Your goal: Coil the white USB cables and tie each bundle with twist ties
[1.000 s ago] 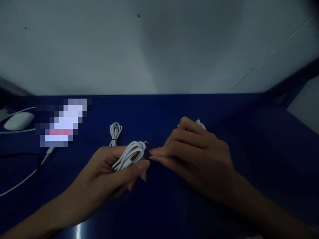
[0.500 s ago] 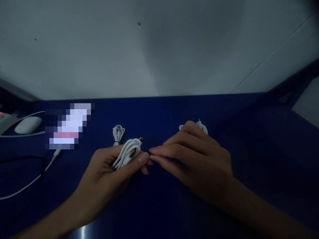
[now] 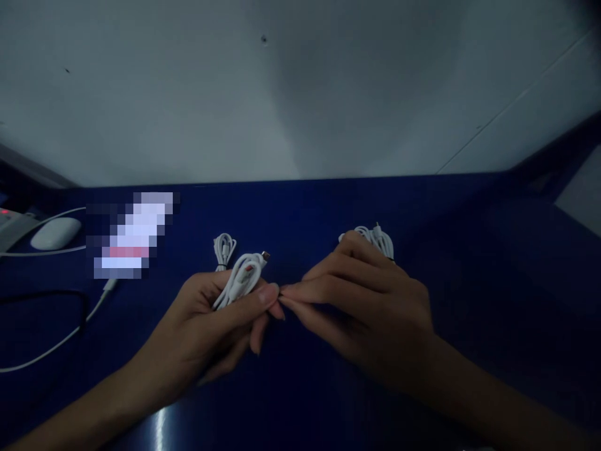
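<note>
A coiled white USB cable (image 3: 240, 283) rests in my left hand (image 3: 220, 319), with the fingers closed around it. One metal plug sticks up at the coil's upper right, and a plug with a reddish insert lies against the loops. Fingertips of my right hand (image 3: 370, 307) are pinched together right beside my left thumb tip. A tiny dark bit shows between the two hands, too small to name. Behind my left hand lies another coiled white cable (image 3: 225, 247) with a dark tie round it. More coiled white cable (image 3: 382, 241) is partly hidden behind my right hand.
The blue tabletop (image 3: 282, 219) meets a pale wall (image 3: 188, 94) at the back. At the left are a blurred-out phone (image 3: 138, 235) with a white charging cable (image 3: 96, 307) plugged in, a white rounded case (image 3: 56, 233), and a dark cord (image 3: 42, 292).
My right fingertips have come closer to my left thumb, where a tiny dark bit now shows. The coil in my left hand has turned slightly, and the left fingers below have spread a little.
</note>
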`<state>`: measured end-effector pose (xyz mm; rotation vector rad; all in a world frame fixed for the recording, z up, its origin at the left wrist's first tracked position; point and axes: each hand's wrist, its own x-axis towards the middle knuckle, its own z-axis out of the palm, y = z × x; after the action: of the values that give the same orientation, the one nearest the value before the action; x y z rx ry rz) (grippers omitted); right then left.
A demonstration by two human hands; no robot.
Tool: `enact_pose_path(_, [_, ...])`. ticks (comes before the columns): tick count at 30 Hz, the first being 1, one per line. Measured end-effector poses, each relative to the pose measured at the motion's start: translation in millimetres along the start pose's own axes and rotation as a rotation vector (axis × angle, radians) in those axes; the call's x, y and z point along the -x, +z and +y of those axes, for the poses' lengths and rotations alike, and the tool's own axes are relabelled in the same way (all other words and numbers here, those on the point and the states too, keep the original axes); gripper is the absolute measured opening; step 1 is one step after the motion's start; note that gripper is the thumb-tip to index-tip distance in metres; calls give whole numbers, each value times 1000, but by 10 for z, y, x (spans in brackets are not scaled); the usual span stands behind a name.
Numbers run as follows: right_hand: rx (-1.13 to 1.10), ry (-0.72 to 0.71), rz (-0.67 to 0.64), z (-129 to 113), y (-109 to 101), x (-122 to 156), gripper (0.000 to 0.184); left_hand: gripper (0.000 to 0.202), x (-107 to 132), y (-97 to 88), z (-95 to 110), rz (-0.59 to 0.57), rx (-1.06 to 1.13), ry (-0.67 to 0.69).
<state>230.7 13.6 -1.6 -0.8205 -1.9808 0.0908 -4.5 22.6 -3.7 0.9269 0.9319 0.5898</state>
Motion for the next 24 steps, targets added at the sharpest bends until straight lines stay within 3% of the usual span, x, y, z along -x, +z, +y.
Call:
enact_pose_path(8, [-73, 33, 1, -17, 19, 13, 20, 35, 18, -3, 8, -88, 165, -49])
enact_pose_path(24, [-194, 114, -12, -46, 9, -19, 17, 37, 76, 99, 14, -14, 249, 26])
